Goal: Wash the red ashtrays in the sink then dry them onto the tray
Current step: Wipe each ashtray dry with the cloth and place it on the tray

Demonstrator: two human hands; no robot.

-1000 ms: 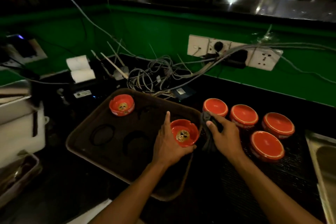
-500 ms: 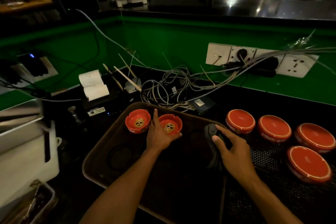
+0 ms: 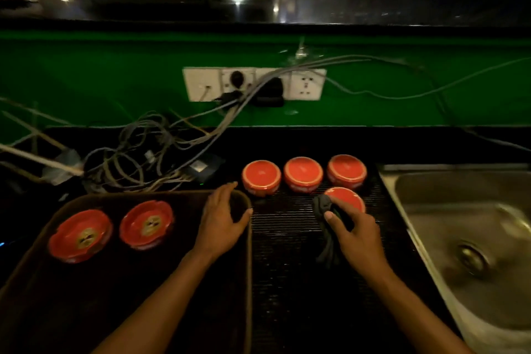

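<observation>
Two red ashtrays stand upright on the brown tray (image 3: pixel 143 198), one at the left (image 3: pixel 80 236) and one beside it (image 3: pixel 146 224). Several more red ashtrays lie upside down on the dark ribbed mat: three in a row (image 3: pixel 261 177) (image 3: pixel 303 174) (image 3: pixel 347 171) and a fourth in front (image 3: pixel 346 198). My left hand (image 3: pixel 221 221) hovers over the tray's right corner, fingers relaxed, holding nothing. My right hand (image 3: pixel 356 236) grips a dark cloth (image 3: pixel 326 210) and rests against the fourth ashtray. The steel sink (image 3: pixel 459 224) is at the right.
A tangle of grey cables (image 3: pixel 135 158) lies behind the tray and runs up to a white socket strip (image 3: pixel 253 83) on the green wall. The ribbed mat (image 3: pixel 287 267) stretches between tray and sink.
My left hand has let go of the second ashtray on the tray and drawn back to the right. My right hand has carried the cloth to the front ashtray on the mat.
</observation>
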